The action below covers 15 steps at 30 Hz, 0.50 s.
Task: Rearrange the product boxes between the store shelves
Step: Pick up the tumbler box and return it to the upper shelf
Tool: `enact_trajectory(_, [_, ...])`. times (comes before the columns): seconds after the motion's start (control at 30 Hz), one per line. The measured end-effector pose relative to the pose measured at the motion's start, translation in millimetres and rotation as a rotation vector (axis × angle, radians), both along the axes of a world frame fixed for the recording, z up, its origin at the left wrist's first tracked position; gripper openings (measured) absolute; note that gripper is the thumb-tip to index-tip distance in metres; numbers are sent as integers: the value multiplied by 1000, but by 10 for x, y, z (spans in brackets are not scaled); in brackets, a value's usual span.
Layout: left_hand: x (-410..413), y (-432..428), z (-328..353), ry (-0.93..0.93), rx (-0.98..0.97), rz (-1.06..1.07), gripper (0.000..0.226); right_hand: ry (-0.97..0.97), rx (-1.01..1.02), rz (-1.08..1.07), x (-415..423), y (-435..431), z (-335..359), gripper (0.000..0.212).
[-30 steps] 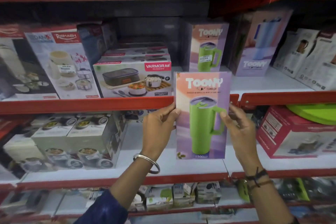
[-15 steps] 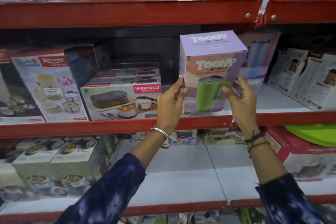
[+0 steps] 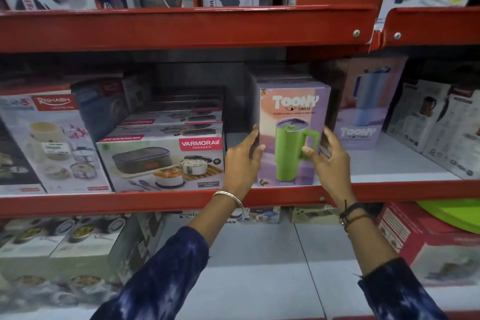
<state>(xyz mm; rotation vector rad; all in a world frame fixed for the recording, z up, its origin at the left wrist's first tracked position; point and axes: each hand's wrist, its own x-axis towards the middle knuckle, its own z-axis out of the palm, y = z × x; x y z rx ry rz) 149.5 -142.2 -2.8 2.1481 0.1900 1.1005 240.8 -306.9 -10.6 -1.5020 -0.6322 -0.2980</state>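
Toony tumbler box [image 3: 293, 135] stands upright at the front edge of the middle shelf [image 3: 389, 171], base just behind the red shelf lip [image 3: 155, 201]. Tall carton, front panel peach at upper left fading to lilac on the right and bottom. White "TOONY" lettering across the top, "TUMBLER" in small print under it, then a line of text too fine to read. Below that, a picture of a bright green handled tumbler with a dark lid. Small print at the bottom edge is blurred. Top flap is lilac and closed.

Left hand [image 3: 242, 161] rests against the box's left side, fingers [image 3: 254, 135] pressed together and laid flat along the edge, thumb reaching onto the front panel. Right hand [image 3: 330, 161] is at the right side, fingers [image 3: 328, 135] curled around the right edge, thumb pressing on the front over the printed handle. Both hands touch the carton. Silver bangle [image 3: 228, 197] on the left wrist, dark cord bracelets [image 3: 353, 213] on the right, navy patterned sleeves on both arms.

Varmora lunch box carton [image 3: 161, 163] sits just left of the tumbler box, with a narrow dark gap between them. Second Toony box [image 3: 363, 112], showing a blue tumbler, stands to the right and farther back. Rishabh carton [image 3: 52, 143] leans at far left.
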Motion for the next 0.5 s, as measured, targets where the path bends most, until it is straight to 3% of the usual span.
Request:
enact_trajectory(0.33, [14,-52,25,25,51,28,48,-18,-98,-29,108,21,5,59])
enact_trajectory(0.5, [-211,-101,120,-1,115,-20,42,-195,-222,-324,-186,52,50,59])
